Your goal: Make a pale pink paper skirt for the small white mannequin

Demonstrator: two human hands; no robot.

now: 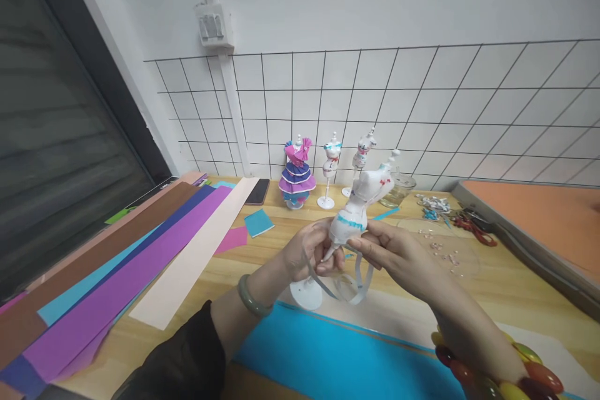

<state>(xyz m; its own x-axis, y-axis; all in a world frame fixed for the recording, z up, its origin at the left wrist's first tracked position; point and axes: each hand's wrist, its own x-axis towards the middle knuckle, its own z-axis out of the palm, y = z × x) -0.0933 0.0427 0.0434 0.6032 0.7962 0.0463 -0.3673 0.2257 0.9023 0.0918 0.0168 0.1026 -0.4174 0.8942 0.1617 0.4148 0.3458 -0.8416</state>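
A small white dress form (362,200) leans to the right in front of me, with blue tape round its hips and red marks on its chest. My left hand (313,251) is closed round it below the hips, by the stem; its round white base (306,294) tilts beneath. The fingers of my right hand (391,250) pinch at the form's lower right edge. From there a thin, pale strip (362,290) loops down under the form and back toward my left hand. The fingertips partly hide where the strip meets the form.
Behind stand a dress form in a ruffled paper dress (297,178) and two bare ones (330,165). Long coloured paper strips (135,269) lie left, near a phone (257,192). Blue paper (337,350) lies in front. Rightward are a glass jar (398,189), beads (450,256) and red-handled scissors (478,231).
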